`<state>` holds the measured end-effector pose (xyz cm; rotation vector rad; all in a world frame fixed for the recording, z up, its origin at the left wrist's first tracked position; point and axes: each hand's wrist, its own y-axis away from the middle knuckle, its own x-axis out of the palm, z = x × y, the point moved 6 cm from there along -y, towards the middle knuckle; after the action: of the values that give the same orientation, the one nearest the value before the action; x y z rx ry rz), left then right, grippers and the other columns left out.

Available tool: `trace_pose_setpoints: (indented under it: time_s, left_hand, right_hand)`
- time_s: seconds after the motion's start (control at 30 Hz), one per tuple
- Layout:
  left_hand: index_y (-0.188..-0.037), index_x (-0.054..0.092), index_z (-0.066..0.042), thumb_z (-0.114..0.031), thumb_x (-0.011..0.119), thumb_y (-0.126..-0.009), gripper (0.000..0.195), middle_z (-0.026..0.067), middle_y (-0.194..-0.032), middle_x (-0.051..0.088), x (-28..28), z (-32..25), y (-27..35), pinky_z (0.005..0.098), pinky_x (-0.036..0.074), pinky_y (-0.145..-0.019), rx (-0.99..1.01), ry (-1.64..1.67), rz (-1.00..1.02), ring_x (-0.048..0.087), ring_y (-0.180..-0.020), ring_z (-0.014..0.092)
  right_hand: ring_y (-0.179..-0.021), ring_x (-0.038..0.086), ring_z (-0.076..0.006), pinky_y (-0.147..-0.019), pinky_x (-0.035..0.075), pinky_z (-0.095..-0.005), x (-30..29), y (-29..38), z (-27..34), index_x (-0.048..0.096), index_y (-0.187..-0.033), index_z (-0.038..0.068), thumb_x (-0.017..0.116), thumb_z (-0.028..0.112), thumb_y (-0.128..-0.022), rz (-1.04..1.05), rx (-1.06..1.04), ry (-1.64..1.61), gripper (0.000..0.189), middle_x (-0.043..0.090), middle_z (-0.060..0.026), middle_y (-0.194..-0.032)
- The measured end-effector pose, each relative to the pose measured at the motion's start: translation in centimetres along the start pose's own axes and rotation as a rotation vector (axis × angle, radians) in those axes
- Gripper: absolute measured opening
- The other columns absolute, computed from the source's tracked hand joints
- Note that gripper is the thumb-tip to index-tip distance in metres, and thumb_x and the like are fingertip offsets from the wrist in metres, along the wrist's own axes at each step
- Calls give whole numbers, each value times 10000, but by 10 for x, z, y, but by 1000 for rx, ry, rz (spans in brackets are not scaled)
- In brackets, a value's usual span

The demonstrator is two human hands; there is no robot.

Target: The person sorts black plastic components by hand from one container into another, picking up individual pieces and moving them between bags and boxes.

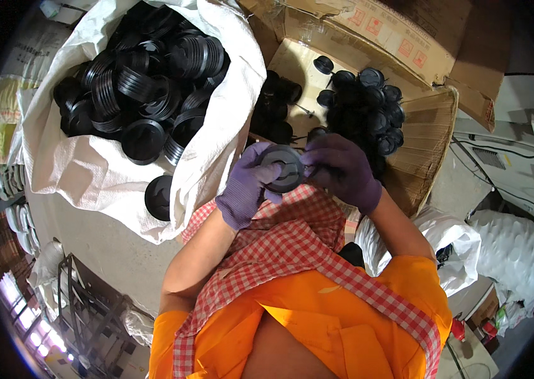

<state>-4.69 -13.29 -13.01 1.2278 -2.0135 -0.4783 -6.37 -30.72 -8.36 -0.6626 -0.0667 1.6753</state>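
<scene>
My left hand [250, 182], in a purple knit glove, holds a round black plastic lid [283, 169] above my lap, thumb across its face. A raised bar crosses the lid's middle. My right hand [342, 170], gloved alike, has its fingertips pinched at the lid's right rim; whether a small part sits between them is hidden. To the left, a white woven sack [92, 161] stands rolled wide around a heap of black lids [141, 90] with ridged sides. Another black lid [157, 198] lies by the sack's lower edge.
Beyond my hands, an open cardboard box [418, 142] holds small round black parts [380, 109], some with thin stems. White plastic bags [513, 256] are at the right, near a pale machine housing [508, 156] with a cable. A metal frame [82, 293] stands lower left.
</scene>
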Motion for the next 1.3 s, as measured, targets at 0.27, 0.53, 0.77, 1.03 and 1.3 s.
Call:
trace_pose_setpoints:
  time_s: [0.27, 0.53, 0.77, 1.03, 1.3]
  left_hand:
    - [-1204, 520, -46, -71, 610, -804, 411, 127, -1015, 608, 4, -19, 25, 312, 546, -619, 558, -455, -36, 639, -831, 214]
    - [-1164, 575, -52, -172, 688, -760, 436, 108, -1036, 631, 14, -63, 59, 312, 517, -786, 583, -550, 420, 644, -897, 214]
    - [-1140, 541, -40, -337, 608, -850, 420, 103, -952, 602, 7, -79, 79, 308, 529, -698, 704, 120, 575, 620, -843, 223]
    - [-1245, 444, -11, -207, 607, -806, 508, 115, -1092, 543, 18, -74, 70, 343, 457, -850, 484, 97, 327, 556, -992, 234]
    - [-1306, 444, -30, -82, 602, -770, 561, 96, -1172, 515, 13, -13, 40, 322, 422, -912, 239, 160, -20, 532, -1044, 198]
  right_hand:
    - [-675, 530, -104, -630, 466, -273, 24, 13, -16, 611, -1001, 43, 715, 86, -767, 328, 487, -63, 260, 622, -73, -820]
    - [-719, 618, -145, -635, 506, -287, 41, 15, 35, 629, -878, 12, 718, -52, -687, 631, 798, -1169, 220, 650, -78, -822]
    - [-648, 607, -200, -570, 481, -289, 43, 28, 13, 600, -778, 12, 698, 71, -730, 606, 712, -1279, 124, 634, -129, -783]
    - [-713, 591, -189, -634, 471, -298, 38, -4, 5, 473, -797, 46, 653, 142, -811, 123, 461, -1253, 204, 603, -116, -798]
    - [-972, 577, -151, -906, 438, -314, 29, -28, 1, 599, -1090, 6, 595, 96, -867, -243, 456, -675, 240, 639, -109, -1032]
